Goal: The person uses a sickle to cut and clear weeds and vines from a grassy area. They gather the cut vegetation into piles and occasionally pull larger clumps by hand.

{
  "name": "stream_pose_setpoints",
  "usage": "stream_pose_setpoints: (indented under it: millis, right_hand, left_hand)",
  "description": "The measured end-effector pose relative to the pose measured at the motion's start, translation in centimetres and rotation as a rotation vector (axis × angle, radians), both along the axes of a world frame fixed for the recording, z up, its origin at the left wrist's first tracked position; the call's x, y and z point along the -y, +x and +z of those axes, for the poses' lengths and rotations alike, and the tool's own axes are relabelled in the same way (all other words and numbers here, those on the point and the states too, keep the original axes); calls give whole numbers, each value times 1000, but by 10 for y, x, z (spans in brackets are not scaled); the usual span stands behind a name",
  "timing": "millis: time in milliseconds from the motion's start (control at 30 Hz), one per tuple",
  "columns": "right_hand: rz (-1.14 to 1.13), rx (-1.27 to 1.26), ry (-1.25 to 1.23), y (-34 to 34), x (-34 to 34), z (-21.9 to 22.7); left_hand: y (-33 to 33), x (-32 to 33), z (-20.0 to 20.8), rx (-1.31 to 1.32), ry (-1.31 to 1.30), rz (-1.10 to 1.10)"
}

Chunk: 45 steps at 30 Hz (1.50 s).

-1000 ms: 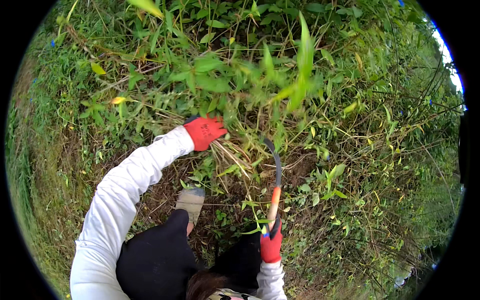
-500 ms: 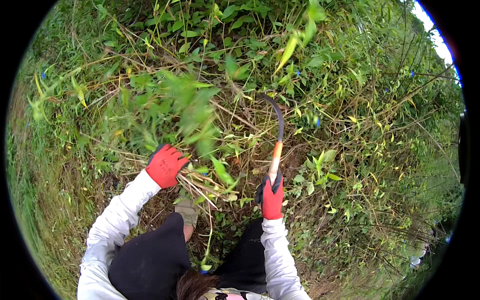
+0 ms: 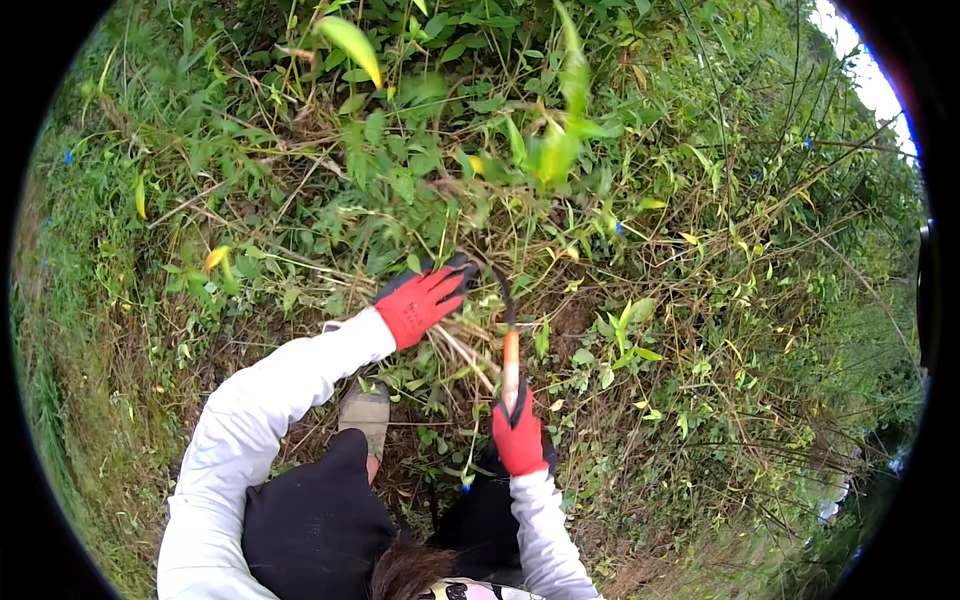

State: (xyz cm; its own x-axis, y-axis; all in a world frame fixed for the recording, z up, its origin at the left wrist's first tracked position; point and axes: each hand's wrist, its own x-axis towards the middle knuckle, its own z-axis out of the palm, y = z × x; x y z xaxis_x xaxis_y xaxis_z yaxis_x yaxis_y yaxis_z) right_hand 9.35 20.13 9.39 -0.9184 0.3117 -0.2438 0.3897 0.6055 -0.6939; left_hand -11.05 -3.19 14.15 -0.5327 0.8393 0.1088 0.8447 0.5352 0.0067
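Note:
My left hand (image 3: 425, 300), in a red glove with dark fingertips, is closed round a bunch of cut plant stems (image 3: 466, 352). Their pale ends stick out below the palm, while leafy growth spreads beyond the hand. Its fingertips are partly hidden among the greenery. My right hand (image 3: 518, 438), gloved the same way, grips the wooden handle (image 3: 512, 368) of a sickle. The sickle's dark curved blade (image 3: 506, 292) arcs up and left, close beside the left fingertips. Leaves cover the blade's tip, so I cannot tell whether it touches the stems.
Dense green weeds (image 3: 420, 130) rise ahead, with long tangled stalks (image 3: 740, 260) to the right. My shoe (image 3: 364, 410) stands on the ground just below the left hand. Small blue flowers dot the growth. Blurred yellow-green leaves (image 3: 560, 150) stick up near the view.
My left hand has moved right and forward with the stems, toward the sickle. The right hand has drawn slightly back and left, bringing the blade in beside the left fingers.

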Motion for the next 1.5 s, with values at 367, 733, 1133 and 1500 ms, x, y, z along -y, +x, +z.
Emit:
stream_pose_setpoints:
  millis: [367,733,1133,1500]
  right_hand:
    - [-428,1,-754,86,29,69]
    - [-427,-258,-613,69,-11,70]
    - [-165,-245,-503,100,33,-52]
    - [-105,-218,-384,81,7,-105]
  left_hand:
    - [-29,-12,-27,292,-517,144]
    - [45,74,-6,-16,-310,197]
    - [282,355,69,200,-200,1518]
    - [711,387,12,458,85,2607]
